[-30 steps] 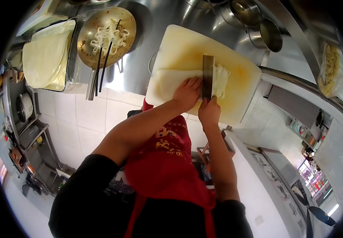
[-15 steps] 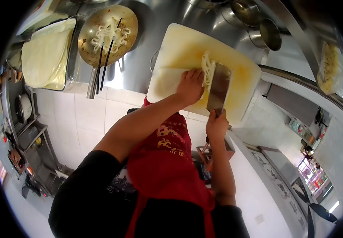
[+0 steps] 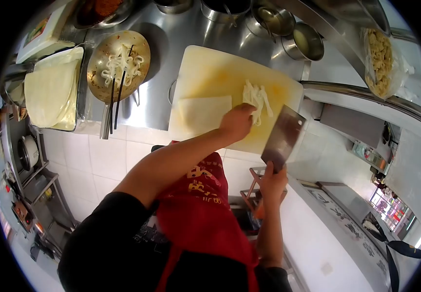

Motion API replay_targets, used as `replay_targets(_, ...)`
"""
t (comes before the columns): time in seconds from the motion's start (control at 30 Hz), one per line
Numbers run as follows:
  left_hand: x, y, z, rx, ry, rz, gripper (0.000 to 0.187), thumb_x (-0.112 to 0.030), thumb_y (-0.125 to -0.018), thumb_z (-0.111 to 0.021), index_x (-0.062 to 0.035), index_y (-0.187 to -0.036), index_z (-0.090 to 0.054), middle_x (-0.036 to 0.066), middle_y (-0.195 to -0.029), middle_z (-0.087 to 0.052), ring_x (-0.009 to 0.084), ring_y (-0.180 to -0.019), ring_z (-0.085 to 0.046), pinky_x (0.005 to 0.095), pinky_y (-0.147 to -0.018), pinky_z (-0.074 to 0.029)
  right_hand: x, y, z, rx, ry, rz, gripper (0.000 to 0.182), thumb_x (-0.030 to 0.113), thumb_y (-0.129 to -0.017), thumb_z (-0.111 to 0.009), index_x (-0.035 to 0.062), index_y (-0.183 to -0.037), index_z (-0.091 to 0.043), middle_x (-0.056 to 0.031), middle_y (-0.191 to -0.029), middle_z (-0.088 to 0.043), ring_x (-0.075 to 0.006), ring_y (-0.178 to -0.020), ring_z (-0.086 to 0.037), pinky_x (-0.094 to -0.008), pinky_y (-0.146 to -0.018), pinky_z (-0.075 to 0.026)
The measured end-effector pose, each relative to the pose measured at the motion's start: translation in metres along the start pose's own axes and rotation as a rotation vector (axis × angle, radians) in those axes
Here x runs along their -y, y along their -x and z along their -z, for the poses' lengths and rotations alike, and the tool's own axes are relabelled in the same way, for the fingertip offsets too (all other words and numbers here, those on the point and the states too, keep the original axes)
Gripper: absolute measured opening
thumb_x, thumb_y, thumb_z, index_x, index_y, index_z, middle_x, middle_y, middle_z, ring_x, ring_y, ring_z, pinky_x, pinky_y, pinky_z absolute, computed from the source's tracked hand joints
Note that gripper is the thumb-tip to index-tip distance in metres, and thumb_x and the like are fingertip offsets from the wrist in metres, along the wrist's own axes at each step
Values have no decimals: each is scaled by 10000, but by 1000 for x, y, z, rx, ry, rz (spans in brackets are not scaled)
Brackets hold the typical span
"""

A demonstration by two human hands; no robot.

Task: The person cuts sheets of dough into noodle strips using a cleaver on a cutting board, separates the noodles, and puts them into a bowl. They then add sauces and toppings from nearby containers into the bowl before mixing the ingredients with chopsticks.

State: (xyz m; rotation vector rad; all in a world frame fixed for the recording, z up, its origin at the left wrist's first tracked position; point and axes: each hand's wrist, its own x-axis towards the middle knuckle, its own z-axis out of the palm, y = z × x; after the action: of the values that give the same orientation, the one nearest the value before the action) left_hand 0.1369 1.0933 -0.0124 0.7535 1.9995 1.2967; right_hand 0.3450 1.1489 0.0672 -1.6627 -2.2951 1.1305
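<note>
Far L: stack of pale sheets (image 3: 52,95) on a tray w/ plastic, at the L end of the steel surface (image 3: 154,104). Next, pan (image 3: 94,68) w/ loose strips (image 3: 128,70) & 2 sticks (image 3: 118,100) leaning in them, thick ends out over the near rim by the handle. No visible change there vs. a moment ago.

Mid: board (image 3: 198,61) w/ the uncut sheet (image 3: 203,111) flat on its L half, R edge straight. L hand (image 3: 237,124) was on the sheet; now it's off to the R, fingers bent in at the near end of the cut strips (image 3: 255,95). Can't tell if it's pinching them or only touching. Strips lie in a loose bunch R of the sheet, w/ bare board btw.

R: cleaver (image 3: 283,138) was right beside the strips; now it's swung R & nearer the body, blade slanted over the board's near R edge, apart from strips & sheet. R hand (image 3: 272,182) is clenched round its handle.

So, as I judge it, cutting is paused: blade's clear, L hand's busy w/ the cut bunch, & the sheet is unpinned w/ a fair piece uncut. Pots (image 3: 305,41) sit beyond the board, far R.
</note>
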Motion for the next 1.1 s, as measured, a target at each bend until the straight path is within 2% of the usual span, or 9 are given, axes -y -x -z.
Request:
replay_targets(0.07, 23, 19, 20, 5, -104, -6, 306, -72, -841, -575, 7, -1134, -613, 189, -1213, -599, 362, -1129, -570, 421, -983, -453, 9, -8, -21, 49, 222, 97, 317, 225, -943, -594, -57, -1080, -553, -288, -826, -669, -454, -756, -664, -487, -644, -528)
replay_targets(0.1, 42, 28, 24, -57, -297, -145, 301, -76, -834, -578, -2, -1123, -616, 166, -1215, -594, 341, -1148, -556, 427, -989, -445, 40, -7, -28, 85, 361, 185, 308, 229, -946, -574, -50, -1069, -532, -300, -818, -654, -499, -767, -629, -527, -652, -509)
replay_targets(0.13, 55, 35, 27, -119, -491, -283, 296, -80, -827, -582, -11, -1113, -619, 143, -1218, -588, 320, -1167, -541, 433, -995, -436, 41, -13, -43, 125, 377, 258, 268, 205, -940, -572, -41, -1030, -518, -287, -801, -655, -488, -750, -632, -542, -655, -502)
replay_targets(0.27, 70, 49, 34, -126, -677, -303, 381, -136, -824, -616, -10, -1184, -609, 114, -1308, -540, 285, -1273, -461, 421, -1061, -380, 51, -25, -88, 221, 336, 291, 215, 173, -936, -559, -29, -976, -498, -283, -763, -643, -483, -727, -632, -553, -654, -504)
replay_targets(0.4, 65, 50, 35, -137, -642, -313, 433, -154, -824, -621, -11, -1231, -597, 107, -1339, -529, 280, -1303, -435, 417, -1085, -355, 54, -25, -97, 262, 411, 273, 219, 138, -922, -559, -58, -999, -499, -312, -751, -631, -499, -715, -624, -550, -644, -503)
replay_targets(0.73, 71, 46, 30, -65, -735, -286, 452, -194, -842, -617, -17, -1258, -591, 83, -1386, -505, 254, -1339, -393, 408, -1110, -318, 53, -32, -98, 319, 477, 272, 217, 170, -936, -543, -38, -964, -488, -299, -747, -636, -494, -706, -628, -562, -650, -506)
replay_targets(0.93, 76, 45, 34, 10, -786, -294, 464, -192, -847, -617, -4, -1269, -579, 86, -1408, -498, 248, -1355, -386, 401, -1122, -315, 54, -66, -138, 156, 439, 351, 258, 202, -937, -572, -47, -939, -505, -296, -736, -629, -503, -706, -616, -553, -633, -495)
replay_targets(1.0, 76, 51, 31, -2, -763, -315, 463, -186, -846, -618, -2, -1269, -579, 93, -1412, -498, 248, -1359, -385, 396, -1124, -319, 65, -78, -137, 84, 314, 468, 260, 216, -947, -558, -36, -956, -493, -296, -746, -631, -491, -695, -620, -550, -617, -504)
replay_targets(1.1, 78, 60, 33, -40, -677, -310, 486, -186, -829, -663, -3, -1271, -577, 111, -1392, -509, 254, -1340, -418, 419, -1102, -350, 73, -55, -113, 119, 317, 385, 251, 210, -945, -564, -31, -968, -499, -292, -754, -634, -485, -713, -626, -538, -615, -506)
